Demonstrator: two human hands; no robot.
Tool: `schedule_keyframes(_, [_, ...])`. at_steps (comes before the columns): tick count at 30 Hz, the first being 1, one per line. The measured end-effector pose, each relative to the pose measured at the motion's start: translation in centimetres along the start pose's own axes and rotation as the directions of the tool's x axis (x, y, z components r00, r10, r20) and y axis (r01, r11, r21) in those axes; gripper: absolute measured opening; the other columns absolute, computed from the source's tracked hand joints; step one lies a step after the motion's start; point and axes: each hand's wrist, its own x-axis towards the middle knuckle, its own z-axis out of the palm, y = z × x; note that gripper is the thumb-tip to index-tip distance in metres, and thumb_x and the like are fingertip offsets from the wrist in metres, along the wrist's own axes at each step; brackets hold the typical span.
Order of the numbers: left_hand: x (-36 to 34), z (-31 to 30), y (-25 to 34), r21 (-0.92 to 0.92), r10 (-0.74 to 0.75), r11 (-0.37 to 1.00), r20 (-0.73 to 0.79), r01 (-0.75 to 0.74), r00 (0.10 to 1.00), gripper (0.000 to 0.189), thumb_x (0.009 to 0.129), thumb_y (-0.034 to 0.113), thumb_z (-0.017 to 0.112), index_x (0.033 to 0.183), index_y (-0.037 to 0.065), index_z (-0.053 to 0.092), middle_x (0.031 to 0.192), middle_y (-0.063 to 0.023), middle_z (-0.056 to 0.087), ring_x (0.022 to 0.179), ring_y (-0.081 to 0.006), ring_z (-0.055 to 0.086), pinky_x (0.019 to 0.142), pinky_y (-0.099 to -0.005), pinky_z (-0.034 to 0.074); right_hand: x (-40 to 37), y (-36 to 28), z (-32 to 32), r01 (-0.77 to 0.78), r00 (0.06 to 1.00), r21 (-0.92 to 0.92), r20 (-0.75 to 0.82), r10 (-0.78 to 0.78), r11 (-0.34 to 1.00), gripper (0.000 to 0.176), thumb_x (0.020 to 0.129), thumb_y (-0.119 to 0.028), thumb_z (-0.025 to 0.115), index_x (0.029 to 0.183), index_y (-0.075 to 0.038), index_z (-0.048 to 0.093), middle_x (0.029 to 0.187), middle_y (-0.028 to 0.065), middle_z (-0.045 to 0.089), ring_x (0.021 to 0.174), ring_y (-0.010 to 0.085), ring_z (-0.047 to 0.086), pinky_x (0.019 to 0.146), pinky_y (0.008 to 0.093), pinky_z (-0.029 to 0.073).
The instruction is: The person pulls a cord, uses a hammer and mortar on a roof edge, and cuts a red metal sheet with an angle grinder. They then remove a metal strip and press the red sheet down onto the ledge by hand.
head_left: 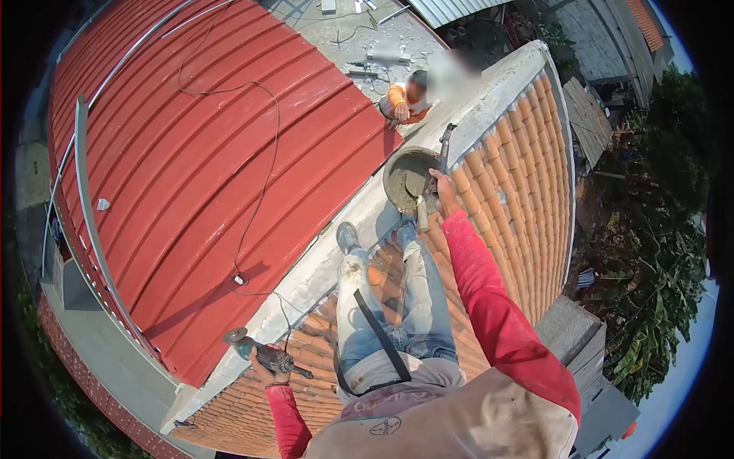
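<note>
My left hand is wrapped around the body of an angle grinder, its disc pointing up and left over the edge of the red roof. My right hand is closed at the right side of a bucket, around a dark, long tool whose exact kind I cannot make out. Whether those fingers also grip the bucket's rim is hidden. Grey mortar lies inside the bucket. A trowel rests in it, blade on the mortar and pale handle over the near rim.
My feet are by the concrete ridge between red metal roofing and orange clay tiles. A black cable crosses the red sheets. Beyond the bucket, a person in orange sleeves is at the roof's edge.
</note>
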Motion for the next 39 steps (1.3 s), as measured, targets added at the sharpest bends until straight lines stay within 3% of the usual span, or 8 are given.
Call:
schedule_keyframes(10, [-2.0,6.7,-13.0,-0.04,0.046,0.997,-0.328,-0.062,0.943,0.038,0.086,0.045,0.063,0.101,0.01,0.057,0.085,-0.0046,0.062,0.074,-0.0181,0.062,0.062,-0.0372,0.053,31.5,3.6,5.5,0.0,1.0,-0.062,-0.012,-0.001,0.998,0.014,0.085,-0.016,0.067,0.079,-0.009,0.057,0.061,0.0012,0.052,0.048,0.0121,0.047,0.045,0.0291,0.042])
schedule_keyframes(19, [2.2,5.8,-23.5,0.025,-0.197,0.963,-0.615,0.269,0.763,0.027,0.091,0.041,0.052,0.096,0.015,0.058,0.076,-0.0052,0.059,0.074,-0.0225,0.058,0.064,-0.0403,0.051,48.6,3.8,9.6,-0.074,0.997,0.03,0.007,0.074,0.997,0.01,0.088,-0.016,0.063,0.091,-0.008,0.057,0.069,0.003,0.059,0.054,0.0118,0.052,0.052,0.0263,0.044])
schedule_keyframes(21, [3.3,0.9,-23.1,-0.153,-0.516,0.813,-0.638,0.562,0.572,0.026,0.092,0.041,0.05,0.095,0.016,0.058,0.074,-0.0054,0.058,0.074,-0.0234,0.057,0.065,-0.041,0.051,51.4,3.7,10.1,-0.078,0.997,0.039,0.032,0.077,0.996,0.012,0.088,-0.018,0.063,0.093,-0.008,0.058,0.071,0.0036,0.061,0.056,0.012,0.054,0.056,0.0293,0.046])
schedule_keyframes(22, [2.0,6.6,-27.7,0.299,0.097,0.948,-0.59,0.105,0.802,0.03,0.093,0.044,0.045,0.084,0.017,0.054,0.075,-0.0019,0.057,0.075,-0.0218,0.057,0.064,-0.0406,0.049,53.1,4.0,10.2,-0.087,0.996,0.019,0.03,0.087,0.996,0.012,0.088,-0.018,0.063,0.093,-0.008,0.058,0.071,0.0036,0.061,0.056,0.012,0.054,0.056,0.0293,0.046])
schedule_keyframes(23, [2.3,7.4,-27.7,0.289,0.087,0.95,-0.605,0.116,0.792,0.03,0.093,0.044,0.045,0.084,0.017,0.054,0.075,-0.0019,0.057,0.075,-0.0218,0.057,0.064,-0.0406,0.049,54.7,4.3,10.4,-0.077,0.996,0.003,0.036,0.077,0.997,0.014,0.088,-0.019,0.063,0.094,-0.007,0.058,0.073,0.0039,0.063,0.056,0.0122,0.054,0.058,0.0306,0.046])
schedule_keyframes(25, [3.1,8.5,-26.6,-0.254,-0.506,0.851,-0.629,0.459,0.59,0.027,0.092,0.041,0.047,0.082,0.016,0.052,0.075,-0.0004,0.056,0.069,-0.0207,0.056,0.064,-0.0408,0.048,56.6,5.1,10.6,-0.079,0.996,-0.026,0.035,0.079,0.997,0.015,0.088,-0.019,0.063,0.095,-0.007,0.058,0.075,0.0043,0.064,0.056,0.0124,0.055,0.06,0.0318,0.047])
schedule_keyframes(29, [3.4,13.8,-29.4,0.003,-0.229,0.945,-0.71,0.327,0.666,0.028,0.091,0.042,0.049,0.085,0.015,0.053,0.076,-0.0006,0.056,0.071,-0.0203,0.057,0.064,-0.0407,0.049,59.4,6.3,9.7,-0.007,1.0,-0.037,0.023,0.008,0.999,0.016,0.088,-0.019,0.062,0.098,-0.006,0.058,0.079,0.0054,0.066,0.058,0.0124,0.057,0.062,0.031,0.047])
schedule_keyframes(39, [5.4,21.3,-31.6,0.098,-0.184,0.942,-0.646,0.32,0.741,0.034,0.089,0.047,0.053,0.092,0.013,0.054,0.079,-0.0011,0.058,0.074,-0.0194,0.059,0.064,-0.0405,0.049,57.9,6.2,7.7,0.097,0.995,0.129,0.018,-0.1,0.987,0.026,0.093,-0.008,0.056,0.115,0.005,0.051,0.099,0.0165,0.063,0.083,0.0246,0.068,0.069,0.0353,0.059])
